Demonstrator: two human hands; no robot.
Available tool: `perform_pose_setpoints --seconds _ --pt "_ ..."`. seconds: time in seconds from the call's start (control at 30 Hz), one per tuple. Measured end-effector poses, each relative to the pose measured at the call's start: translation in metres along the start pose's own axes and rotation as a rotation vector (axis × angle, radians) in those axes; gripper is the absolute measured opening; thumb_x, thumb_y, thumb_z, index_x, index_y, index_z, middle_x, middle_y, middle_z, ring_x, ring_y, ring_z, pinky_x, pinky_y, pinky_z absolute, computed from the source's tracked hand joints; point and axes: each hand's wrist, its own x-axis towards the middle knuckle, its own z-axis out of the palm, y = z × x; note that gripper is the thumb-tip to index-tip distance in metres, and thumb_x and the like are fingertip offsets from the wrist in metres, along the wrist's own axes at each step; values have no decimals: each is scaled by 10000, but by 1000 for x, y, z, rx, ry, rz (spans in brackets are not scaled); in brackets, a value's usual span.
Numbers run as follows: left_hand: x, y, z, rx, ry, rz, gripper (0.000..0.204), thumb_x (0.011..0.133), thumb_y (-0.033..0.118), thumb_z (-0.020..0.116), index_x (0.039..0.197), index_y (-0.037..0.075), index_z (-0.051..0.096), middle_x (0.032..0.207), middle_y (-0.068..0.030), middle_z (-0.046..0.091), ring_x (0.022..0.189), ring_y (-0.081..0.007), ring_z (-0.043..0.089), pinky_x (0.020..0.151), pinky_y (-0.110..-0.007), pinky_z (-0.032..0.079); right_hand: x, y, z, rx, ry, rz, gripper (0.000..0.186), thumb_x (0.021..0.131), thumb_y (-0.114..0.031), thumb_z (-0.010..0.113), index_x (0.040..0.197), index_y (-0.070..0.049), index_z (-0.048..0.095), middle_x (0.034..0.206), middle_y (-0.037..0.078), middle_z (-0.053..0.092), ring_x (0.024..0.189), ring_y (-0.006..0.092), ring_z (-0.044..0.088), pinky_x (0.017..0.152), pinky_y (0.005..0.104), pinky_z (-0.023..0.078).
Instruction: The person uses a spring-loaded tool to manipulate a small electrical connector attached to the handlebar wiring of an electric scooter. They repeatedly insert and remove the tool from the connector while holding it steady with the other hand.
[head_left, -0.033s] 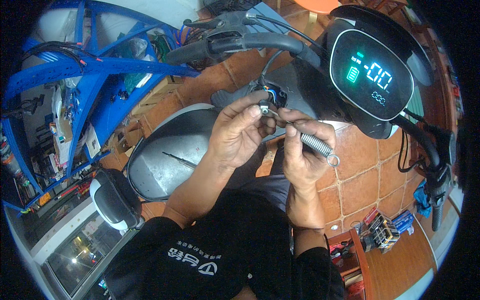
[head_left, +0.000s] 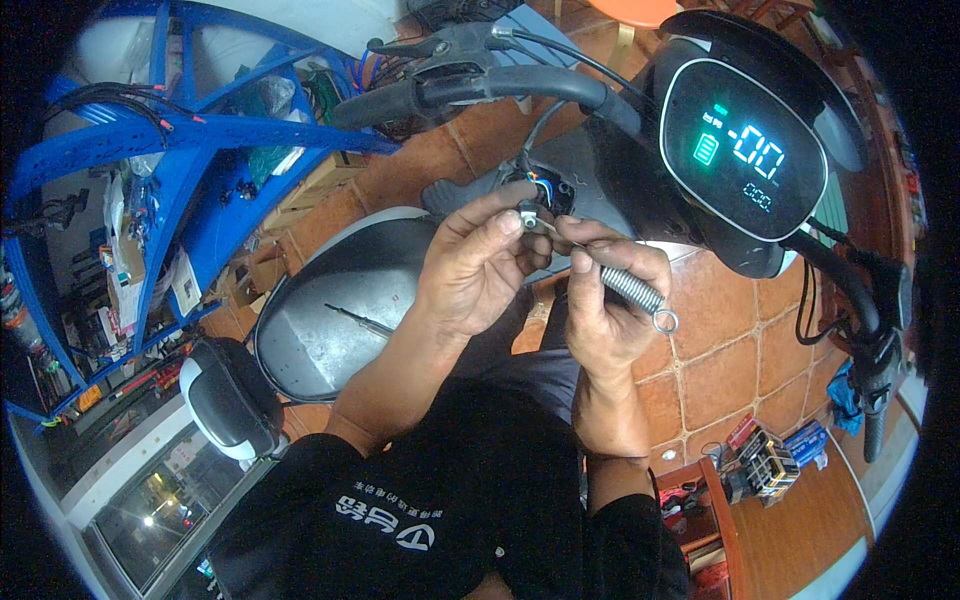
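Observation:
My left hand (head_left: 478, 255) pinches a small black part with a pale metal end (head_left: 529, 217) between thumb and fingertips. My right hand (head_left: 612, 300) is closed round a slim metal tool with a coil-spring handle (head_left: 632, 288) that ends in a ring. The tool's thin shaft points left, at the small part; whether its tip touches cannot be made out. Just beyond my left fingertips, blue and orange wires (head_left: 545, 186) come out of a black housing on the scooter. A thin screwdriver-like tool (head_left: 360, 320) lies on the black scooter seat (head_left: 315, 290), partly behind my left forearm.
The lit scooter display (head_left: 743, 150) stands at the upper right, with a handlebar (head_left: 500, 88) running leftward. A blue metal rack (head_left: 200, 130) full of parts fills the left. At lower right, several boxes (head_left: 770, 465) sit on a wooden surface (head_left: 790, 530).

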Motion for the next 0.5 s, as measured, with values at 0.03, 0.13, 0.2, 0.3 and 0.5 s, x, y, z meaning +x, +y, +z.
perform_pose_setpoints --seconds 0.03,0.13,0.2,0.3,0.5 --pt "0 0 -1 -2 -4 -4 295 925 101 557 1213 41 575 1050 -134 659 894 -196 646 819 -343 527 0 0 1 9 17 4 162 867 40 596 963 -11 476 965 228 650 915 269 662 785 369 562" --pt "0 0 -2 -4 -7 -7 293 927 99 553 1213 40 575 1051 -131 660 899 -198 648 823 -345 528 0 0 2 24 51 13 149 850 35 623 934 -3 507 952 207 669 916 260 670 776 337 549" --pt "0 0 -1 0 -10 -5 292 927 95 551 1213 38 575 1051 -129 661 903 -201 650 828 -348 528 0 0 2 20 52 16 141 847 35 624 927 -1 514 945 205 672 907 258 673 770 332 551" --pt "1 0 0 3 -17 1 294 926 90 551 1214 36 573 1052 -128 661 908 -203 651 834 -351 529 0 0 1 -5 44 -2 134 845 36 625 922 0 521 945 203 673 902 258 675 766 326 551" --pt "0 0 0 0 2 0 295 922 88 557 1212 37 574 1046 -126 664 905 -197 652 833 -347 530 0 0 -2 -67 -15 1 163 875 50 573 979 2 456 966 234 639 919 278 661 799 380 574"
